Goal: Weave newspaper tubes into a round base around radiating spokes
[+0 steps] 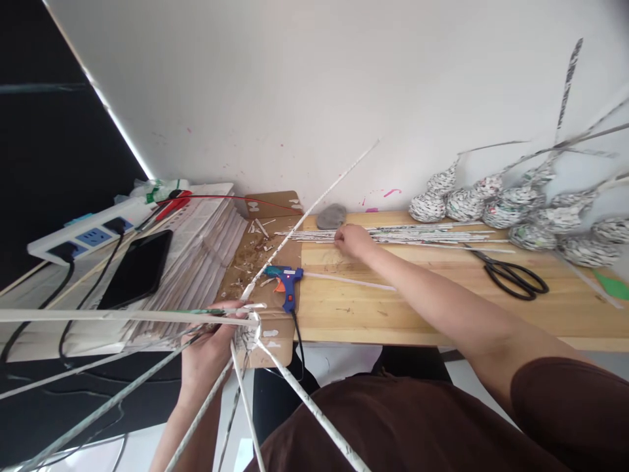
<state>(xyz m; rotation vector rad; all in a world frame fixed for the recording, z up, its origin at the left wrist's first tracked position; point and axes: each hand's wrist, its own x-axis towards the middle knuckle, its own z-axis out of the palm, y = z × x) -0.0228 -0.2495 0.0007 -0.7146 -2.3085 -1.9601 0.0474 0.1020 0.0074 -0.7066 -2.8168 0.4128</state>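
My left hand (209,351) is closed around the hub of a woven piece made of rolled paper strips (248,333), whose long strips fan out to the left, downward and up to the right. My right hand (354,241) reaches to the back of the wooden table, its fingers pinched on the bundle of thin paper sticks (427,233). Which stick they hold, and how many, is hidden. Between my hands a blue glue gun (289,285) lies on the cardboard. A grey round stone-like object (331,216) sits just behind the bundle.
Black scissors (514,272) lie right of the bundle on the wooden table (344,314). Woven paper gourd shapes (464,204) stand at the back right, long strips sticking up. Stacked newspapers (196,255), a black phone (140,269) and a power strip (93,233) are left.
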